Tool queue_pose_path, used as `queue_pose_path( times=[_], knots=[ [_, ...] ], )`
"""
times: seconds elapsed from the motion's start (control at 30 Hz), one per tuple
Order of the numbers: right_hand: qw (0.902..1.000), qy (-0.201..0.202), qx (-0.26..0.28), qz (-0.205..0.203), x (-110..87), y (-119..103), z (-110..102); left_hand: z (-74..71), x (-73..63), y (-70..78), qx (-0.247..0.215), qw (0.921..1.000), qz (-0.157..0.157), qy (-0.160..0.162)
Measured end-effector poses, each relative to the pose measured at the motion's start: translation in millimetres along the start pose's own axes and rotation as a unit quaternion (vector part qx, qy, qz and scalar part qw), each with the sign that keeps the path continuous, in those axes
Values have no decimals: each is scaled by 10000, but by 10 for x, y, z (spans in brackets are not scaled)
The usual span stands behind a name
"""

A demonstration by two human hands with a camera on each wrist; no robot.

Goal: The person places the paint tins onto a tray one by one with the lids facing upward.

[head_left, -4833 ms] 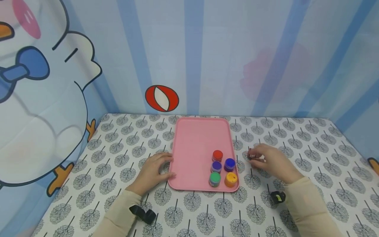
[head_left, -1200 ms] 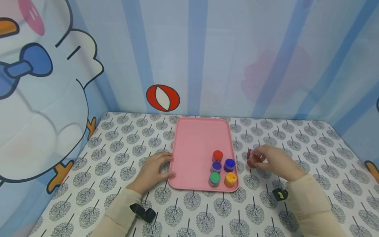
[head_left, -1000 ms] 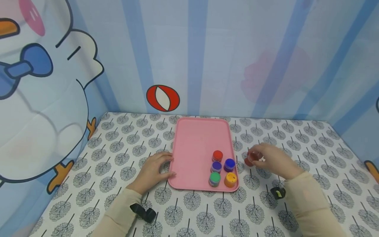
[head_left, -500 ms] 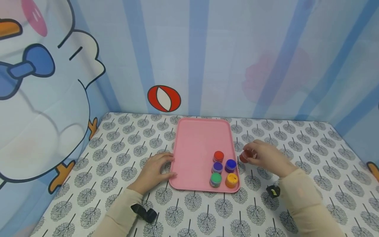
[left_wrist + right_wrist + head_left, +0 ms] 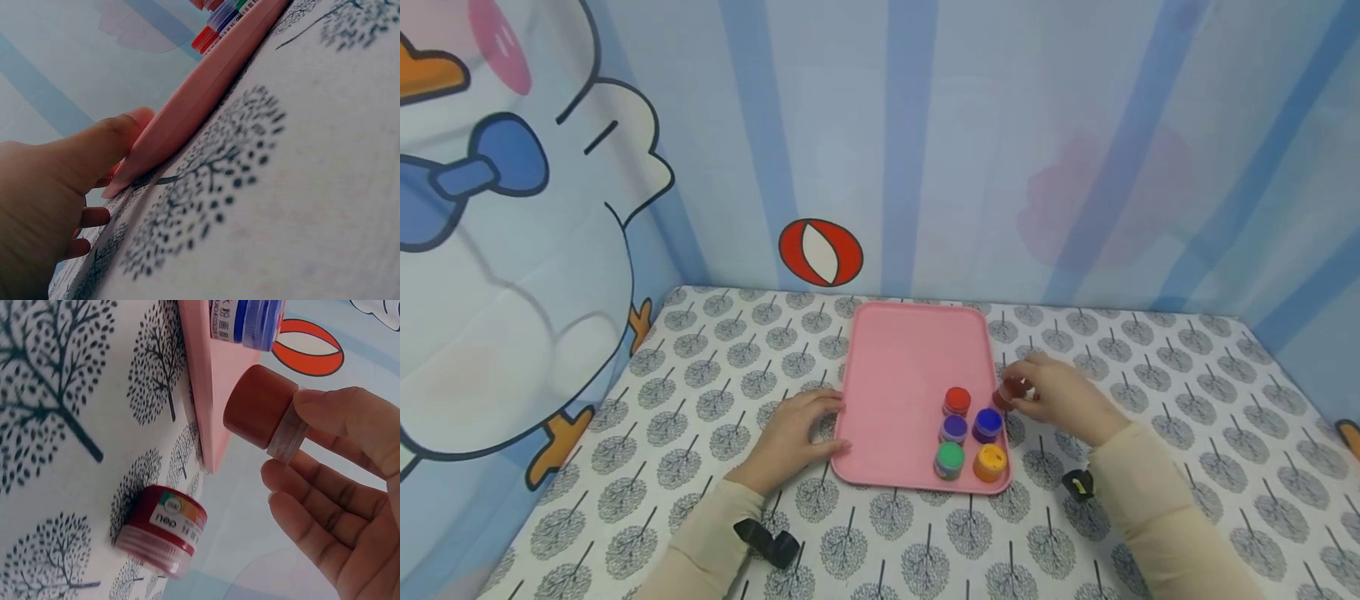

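My right hand [image 5: 1056,396] pinches a reddish-brown paint jar [image 5: 259,406] between thumb and fingers, at the end with a clear band. In the head view that jar overlaps the right rim of the pink tray [image 5: 898,358]. A dark red paint jar [image 5: 170,519] is on the cloth below the right hand; the hand hides it from the head camera. At the tray's left rim rests my left hand [image 5: 790,437], its thumb and fingertips touching the edge. Red [image 5: 957,400], purple [image 5: 954,429], blue [image 5: 987,425], green [image 5: 950,460] and yellow [image 5: 990,462] jars stand on the tray.
A cloth with printed trees [image 5: 760,350] covers the table. Behind it hangs a striped blue curtain [image 5: 970,167] with a cartoon bird. The jars on the tray are grouped at its near right corner.
My right hand has picked up the reddish-brown jar from beside the tray and moved it left to the tray's right rim. My left hand has stayed at the left rim.
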State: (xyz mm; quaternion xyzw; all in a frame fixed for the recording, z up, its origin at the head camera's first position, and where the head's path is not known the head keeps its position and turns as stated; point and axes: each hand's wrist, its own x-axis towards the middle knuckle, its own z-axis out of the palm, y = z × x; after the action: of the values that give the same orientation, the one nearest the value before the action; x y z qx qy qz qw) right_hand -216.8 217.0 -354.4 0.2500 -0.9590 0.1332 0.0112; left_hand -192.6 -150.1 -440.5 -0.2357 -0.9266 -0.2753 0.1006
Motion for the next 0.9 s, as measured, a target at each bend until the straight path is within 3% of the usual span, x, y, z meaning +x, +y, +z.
queue_pose_path(
  times=[0.27,0.9],
  knots=[
    [9997,96,-165,-166,63,-8,67,21,-8,3,40,10000,-39,-37],
    [9993,-262,-250,10,207,-60,157,-1,-5,9,9,10000,-67,-16]
  ],
)
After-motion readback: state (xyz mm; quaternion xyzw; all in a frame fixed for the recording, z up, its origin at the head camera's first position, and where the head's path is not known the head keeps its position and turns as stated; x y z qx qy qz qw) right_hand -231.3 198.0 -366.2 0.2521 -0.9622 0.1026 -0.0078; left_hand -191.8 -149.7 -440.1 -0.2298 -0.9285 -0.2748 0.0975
